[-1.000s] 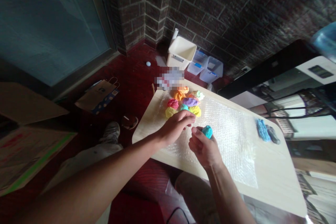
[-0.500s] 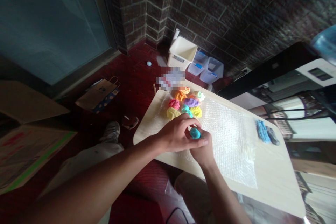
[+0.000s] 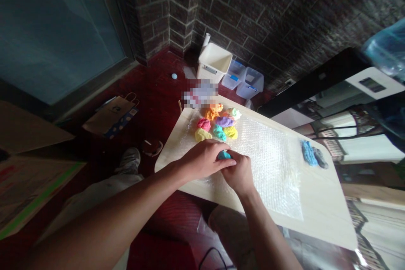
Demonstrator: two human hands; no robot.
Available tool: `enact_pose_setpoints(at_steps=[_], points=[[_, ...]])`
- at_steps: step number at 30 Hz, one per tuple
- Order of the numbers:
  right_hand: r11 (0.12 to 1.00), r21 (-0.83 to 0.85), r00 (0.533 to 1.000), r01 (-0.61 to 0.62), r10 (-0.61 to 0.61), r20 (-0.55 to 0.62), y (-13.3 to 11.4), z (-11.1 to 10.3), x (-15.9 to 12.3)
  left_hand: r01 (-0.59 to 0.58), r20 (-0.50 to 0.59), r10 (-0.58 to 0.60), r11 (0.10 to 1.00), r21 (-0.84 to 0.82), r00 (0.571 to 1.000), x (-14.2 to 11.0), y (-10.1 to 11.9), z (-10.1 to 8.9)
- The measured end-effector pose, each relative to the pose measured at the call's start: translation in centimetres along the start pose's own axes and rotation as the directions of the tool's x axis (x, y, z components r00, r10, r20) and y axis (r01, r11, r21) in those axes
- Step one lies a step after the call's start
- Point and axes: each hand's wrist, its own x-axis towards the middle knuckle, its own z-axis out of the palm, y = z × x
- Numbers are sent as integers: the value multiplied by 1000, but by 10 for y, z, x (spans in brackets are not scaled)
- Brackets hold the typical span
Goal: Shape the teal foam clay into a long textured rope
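Both my hands meet over the near part of a bubble-wrap sheet point(image 3: 272, 160) on a pale wooden table point(image 3: 319, 211). A small teal lump of clay point(image 3: 224, 155) is pinched between them: my left hand point(image 3: 202, 161) closes on it from the left, my right hand point(image 3: 239, 172) from the right. Only the top of the lump shows. Just beyond my hands lies a cluster of clay lumps point(image 3: 218, 124) in pink, yellow, teal, purple, orange and pale green.
A blue clay strip point(image 3: 307, 153) and a dark grey one point(image 3: 320, 158) lie at the table's right. On the red floor stand a white bin point(image 3: 214, 61), clear plastic tubs point(image 3: 243, 81), a paper bag point(image 3: 110, 116) and flat cardboard point(image 3: 28, 168). My shoe point(image 3: 130, 159) is below the table's left edge.
My right hand carried the teal lump left and down to meet my left hand. Both hands now close around it, lower over the sheet.
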Motion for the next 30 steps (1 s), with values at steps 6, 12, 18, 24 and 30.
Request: enact_pose_setpoints(at_steps=[6, 12, 18, 24, 30], points=[[999, -42, 1000, -7, 8, 2, 2, 0, -3, -2, -31, 4, 999, 47, 999, 0, 0, -1], [990, -138, 997, -40, 31, -72, 1, 1, 1, -18, -66, 17, 1000, -10, 998, 0, 5, -4], [989, -146, 997, -19, 8, -75, 2, 2, 3, -3, -121, 1, 1000, -19, 993, -2, 5, -9], [985, -169, 992, 39, -59, -114, 15, -1, 1, 0, -147, -1, 1000, -9, 989, 0, 4, -9], [991, -121, 993, 66, -77, -90, 11, 0, 2, -9, -185, 13, 1000, 19, 983, 0, 3, -10]])
